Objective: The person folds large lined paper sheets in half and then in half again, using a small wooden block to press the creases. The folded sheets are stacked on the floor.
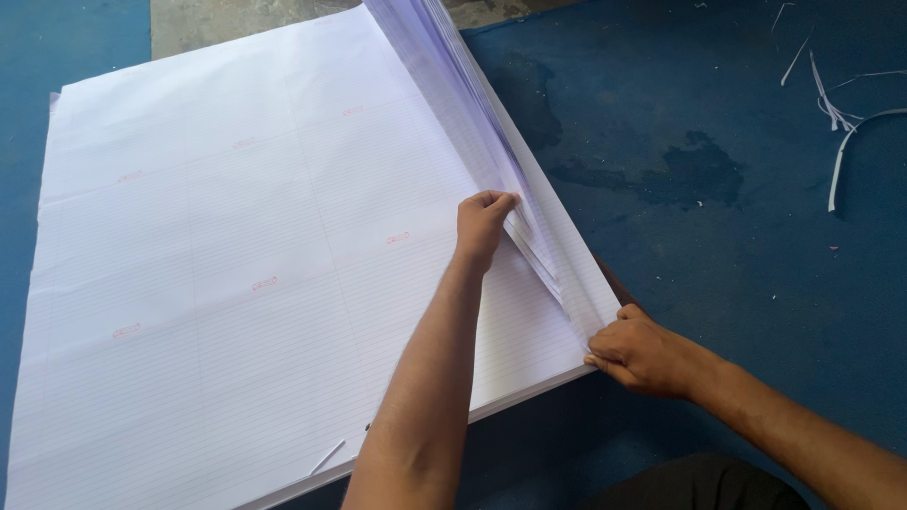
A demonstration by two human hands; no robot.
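Observation:
A big stack of large white ruled paper sheets (pixel 236 255) lies on a blue floor. Along its right edge a bundle of sheets (pixel 463 104) is lifted and fanned upward. My left hand (pixel 484 225) reaches across the stack and pinches the lifted sheets partway along that edge. My right hand (pixel 638 351) grips the near right corner of the same sheets, fingers curled around the paper edge. Faint red marks are printed at intervals on the top sheet.
The blue floor (pixel 718 236) to the right carries dark stains (pixel 694 170) and thin white paper trimmings (pixel 841 132). A bare grey patch of floor (pixel 236 19) shows at the top. A small paper sliver (pixel 328 457) lies on the stack near its front edge.

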